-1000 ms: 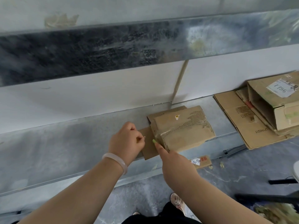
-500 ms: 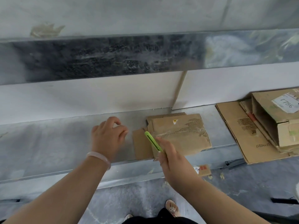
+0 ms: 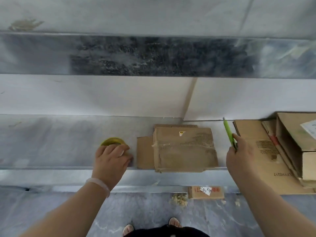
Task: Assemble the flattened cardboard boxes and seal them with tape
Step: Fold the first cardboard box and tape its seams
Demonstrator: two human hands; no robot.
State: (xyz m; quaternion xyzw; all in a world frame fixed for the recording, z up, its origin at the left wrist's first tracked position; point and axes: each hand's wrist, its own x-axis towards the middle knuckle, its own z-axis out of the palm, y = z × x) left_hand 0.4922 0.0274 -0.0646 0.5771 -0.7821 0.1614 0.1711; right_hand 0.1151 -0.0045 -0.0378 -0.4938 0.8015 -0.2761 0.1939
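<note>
I see the taped cardboard box (image 3: 185, 151) lying closed on the metal ledge (image 3: 51, 142). Just left of it, my left hand (image 3: 111, 161) curls over the tape roll (image 3: 112, 141). To its right, my right hand (image 3: 239, 159) pinches a green cutter (image 3: 229, 132). Beyond, an open box (image 3: 294, 134) sits on flattened cardboard (image 3: 253, 134); I cannot tell what it holds.

Both forearms reach toward 12 o'clock. Left grip (image 3: 111, 158) curls over a tape roll (image 3: 112, 141); right grip (image 3: 239, 156) pinches a green cutter (image 3: 229, 133) pointing 11 o'clock.

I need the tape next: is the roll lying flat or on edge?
Flat: the tape roll lies ring-up on the ledge, under the left hand.
</note>
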